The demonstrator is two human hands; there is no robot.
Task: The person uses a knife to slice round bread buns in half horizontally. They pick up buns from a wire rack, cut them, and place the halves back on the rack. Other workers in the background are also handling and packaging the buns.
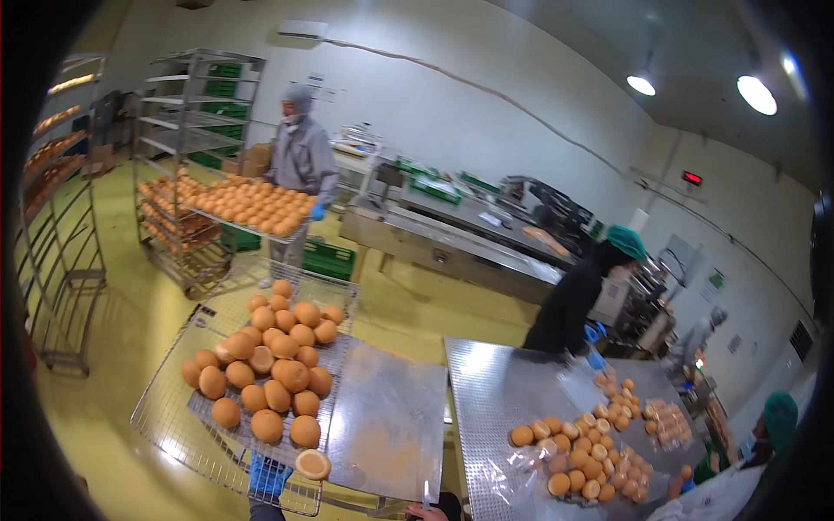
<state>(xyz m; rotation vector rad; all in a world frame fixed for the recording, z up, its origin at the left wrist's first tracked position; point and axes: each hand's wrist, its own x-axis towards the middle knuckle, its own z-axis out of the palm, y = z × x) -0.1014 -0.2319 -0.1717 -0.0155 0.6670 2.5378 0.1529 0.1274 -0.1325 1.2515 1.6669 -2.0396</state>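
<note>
My left hand (pixel 268 476), in a blue glove, grips the near edge of a wire rack (pixel 165 434). A heap of round brown buns (pixel 278 395) lies on the rack and on a grey metal sheet; one bun (pixel 313 464) near my hand shows its pale underside. To the right of the heap is a bare, crumb-dusted metal tray (pixel 391 408). My right hand (pixel 426 513) is at the lower edge, mostly cut off, its fingers closed by a thin, pale upright thing that I cannot make out.
On the right, a steel table (pixel 478 382) bears more buns (pixel 591 451) and clear bags. A person in black (pixel 578 300) and another in white (pixel 730 495) are beside it. At the back left, a person in grey (pixel 304 165) holds a loaded bun tray (pixel 252 207) at a rolling rack (pixel 182 113).
</note>
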